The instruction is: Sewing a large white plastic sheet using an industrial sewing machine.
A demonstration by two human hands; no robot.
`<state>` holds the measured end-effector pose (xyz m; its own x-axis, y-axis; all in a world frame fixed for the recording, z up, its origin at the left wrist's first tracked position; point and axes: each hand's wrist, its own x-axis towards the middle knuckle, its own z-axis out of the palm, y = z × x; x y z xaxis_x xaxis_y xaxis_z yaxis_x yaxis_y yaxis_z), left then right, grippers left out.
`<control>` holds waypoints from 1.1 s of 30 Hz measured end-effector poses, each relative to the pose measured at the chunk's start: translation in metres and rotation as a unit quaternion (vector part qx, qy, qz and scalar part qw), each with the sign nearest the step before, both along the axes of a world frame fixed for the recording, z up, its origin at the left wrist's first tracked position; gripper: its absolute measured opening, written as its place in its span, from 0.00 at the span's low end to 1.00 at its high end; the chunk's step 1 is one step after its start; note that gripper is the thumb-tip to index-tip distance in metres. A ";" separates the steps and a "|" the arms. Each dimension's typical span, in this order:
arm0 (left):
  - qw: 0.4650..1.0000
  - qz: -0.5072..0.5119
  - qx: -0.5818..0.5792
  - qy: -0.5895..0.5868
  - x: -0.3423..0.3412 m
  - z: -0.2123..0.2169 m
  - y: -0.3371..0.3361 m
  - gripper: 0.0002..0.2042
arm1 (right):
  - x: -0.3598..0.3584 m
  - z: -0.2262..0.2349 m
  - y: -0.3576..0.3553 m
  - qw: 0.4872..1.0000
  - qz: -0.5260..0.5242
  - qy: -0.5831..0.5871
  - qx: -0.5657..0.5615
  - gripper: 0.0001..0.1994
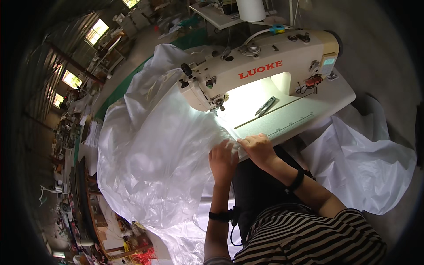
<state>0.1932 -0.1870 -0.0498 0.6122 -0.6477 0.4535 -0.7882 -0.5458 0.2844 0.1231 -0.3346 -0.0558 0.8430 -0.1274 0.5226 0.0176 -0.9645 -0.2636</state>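
A large, glossy white plastic sheet (150,145) spreads over the left side of the sewing machine (260,57) and hangs toward me. A narrow strip of its edge runs from under the machine's needle area to my hands. My right hand (258,148) is closed on this edge at the front of the machine bed, thumb and fingers pinched together. Just left of it, my left hand (223,161) has its fingers bent over the sheet, gathering it; the fingertips are slightly blurred. The needle and presser foot are too small to make out clearly.
Thread snips (265,106) lie on the lit machine bed (300,117), behind my right hand. More white sheeting (357,163) hangs at the right. A white thread cone (251,9) stands at the back. Shelving and goods fill the far left.
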 end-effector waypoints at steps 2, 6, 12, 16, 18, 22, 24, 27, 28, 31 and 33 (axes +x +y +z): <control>0.999 -0.038 -0.010 -0.025 -0.008 0.000 0.009 0.22 | 0.001 -0.001 0.000 1.000 0.007 -0.005 -0.006 0.08; 0.996 -0.064 0.014 -0.055 -0.003 0.000 0.025 0.19 | 0.004 -0.001 0.008 0.999 0.003 0.006 -0.033 0.06; 0.990 -0.123 0.005 -0.064 0.034 0.006 0.039 0.14 | 0.016 0.002 0.028 0.998 -0.007 0.047 -0.046 0.03; 0.992 -0.118 0.007 -0.047 0.057 0.007 0.038 0.15 | 0.038 0.003 0.032 0.997 -0.024 0.074 -0.023 0.05; 0.993 -0.106 0.008 -0.046 0.072 0.008 0.034 0.16 | 0.052 0.005 0.030 0.994 -0.027 0.100 -0.028 0.05; 0.995 -0.100 -0.007 -0.021 0.093 0.009 0.028 0.16 | 0.074 0.011 0.014 0.994 0.006 0.101 0.032 0.08; 0.995 -0.098 -0.003 -0.014 0.097 0.010 0.027 0.16 | 0.076 0.013 0.001 0.990 0.043 0.112 0.070 0.09; 0.995 -0.098 -0.011 -0.008 0.096 0.010 0.025 0.17 | 0.074 0.013 -0.015 0.980 0.098 0.117 0.126 0.14; 0.996 -0.092 -0.016 -0.002 0.094 0.010 0.025 0.17 | 0.073 0.013 -0.019 0.981 0.102 0.110 0.121 0.15; 0.996 -0.085 -0.017 0.016 0.092 0.011 0.024 0.18 | 0.071 0.010 -0.021 0.984 0.107 0.090 0.107 0.16; 0.995 -0.093 -0.010 0.015 0.091 0.011 0.024 0.18 | 0.070 0.008 -0.019 0.986 0.111 0.077 0.101 0.17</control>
